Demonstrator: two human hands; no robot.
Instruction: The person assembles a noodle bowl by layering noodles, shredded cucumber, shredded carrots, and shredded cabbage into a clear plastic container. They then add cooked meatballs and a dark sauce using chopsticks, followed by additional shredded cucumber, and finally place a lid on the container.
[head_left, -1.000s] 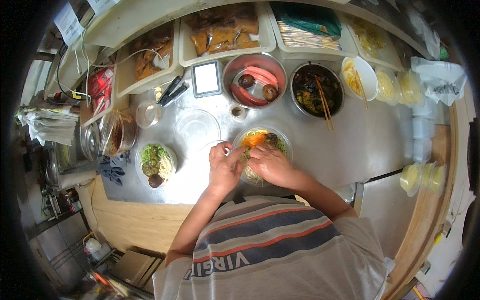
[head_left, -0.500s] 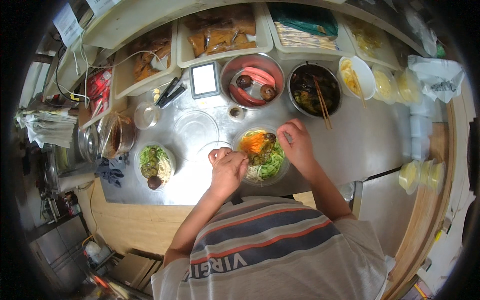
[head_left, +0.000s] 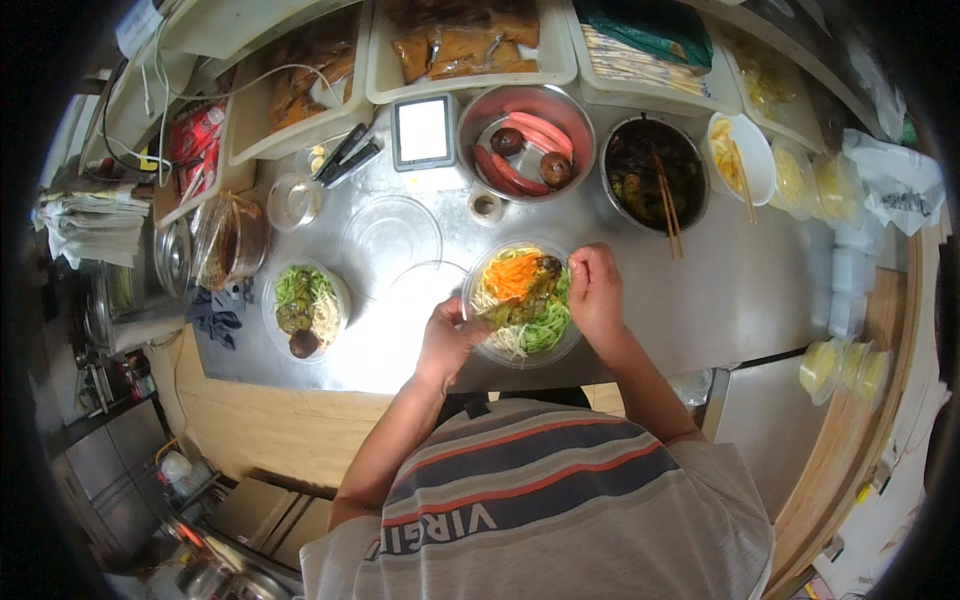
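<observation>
A clear round plastic bowl (head_left: 476, 346) sits in front of me, filled with shredded carrot (head_left: 510, 278), green cucumber strips (head_left: 546, 326), pale shreds and dark green pickled vegetables (head_left: 522, 307). My left hand (head_left: 448, 340) is at its left rim, with the thumb over the edge and the fingers closed along the side. By the right rim, my right hand (head_left: 597, 296) has its fingers curled together; what they pinch, if anything, is hidden. A second plastic bowl (head_left: 346, 305) to the left holds similar vegetables and a brown egg (head_left: 303, 344).
Behind stand a scale (head_left: 422, 132), a steel pot (head_left: 588, 110) of sausages and brown eggs, a dark pot (head_left: 612, 205) with chopsticks (head_left: 668, 205) and a white bowl (head_left: 766, 180). Clear lids (head_left: 392, 232) lie left of centre; tongs (head_left: 348, 158) are farther back. Bins line the back.
The left hand has gone from hovering with bunched fingers to the bowl's left rim. The right hand has lowered slightly beside the right rim. The whole view has shifted a little.
</observation>
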